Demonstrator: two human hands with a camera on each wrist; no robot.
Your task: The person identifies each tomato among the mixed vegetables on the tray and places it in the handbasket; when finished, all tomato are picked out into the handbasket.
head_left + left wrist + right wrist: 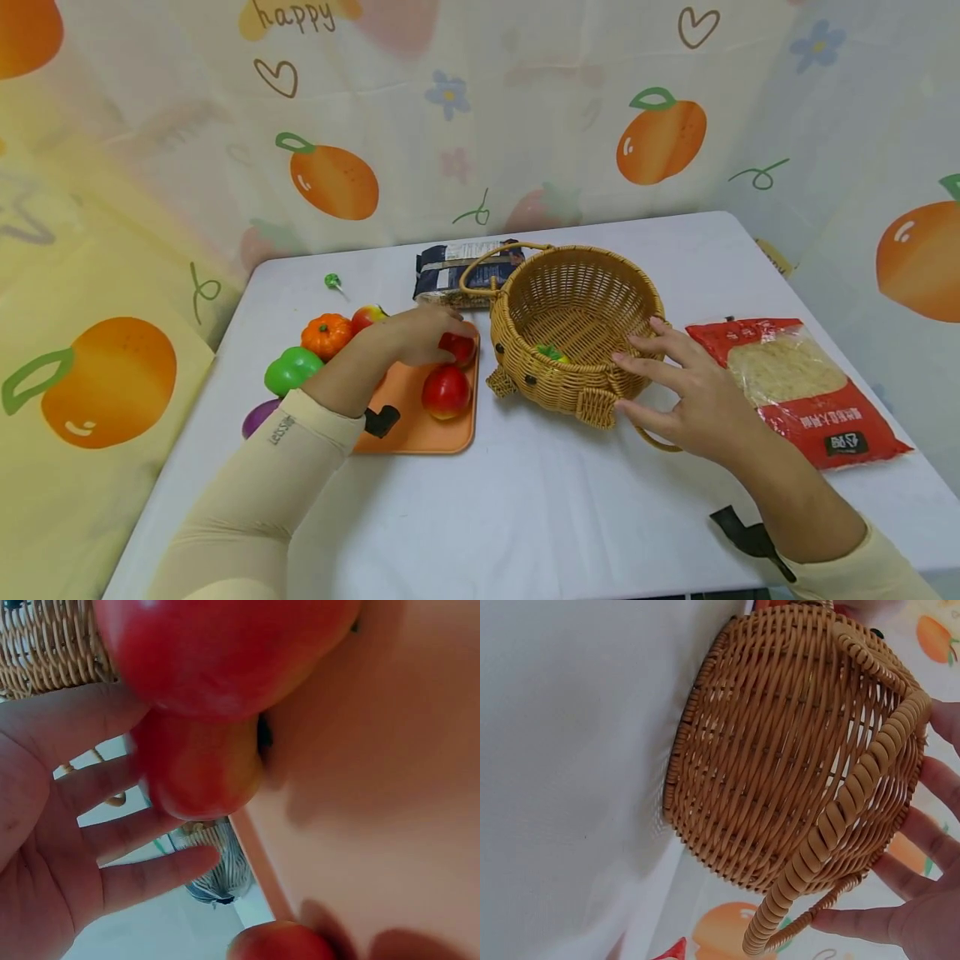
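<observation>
My left hand (420, 333) reaches over the far right corner of an orange tray (431, 437). Its fairly straight fingers touch a red apple (199, 769); some fingertips are hidden behind it. A second red apple (446, 392) lies nearer on the tray and looms large in the left wrist view. To the right stands a wicker basket (551, 387) with animal eyes and feet. Spread fingers of my right hand (693, 396) touch its right rim, near the handle (840, 825). Inside the basket a green and yellow item (552, 354) shows partly.
Left of the tray are an orange pumpkin (327, 336), a green piece (292, 372) and a purple one (259, 418). A dark blue package (457, 267) lies behind the basket. A red bag (802, 387) lies at the right, a green lollipop (333, 282) at the far left.
</observation>
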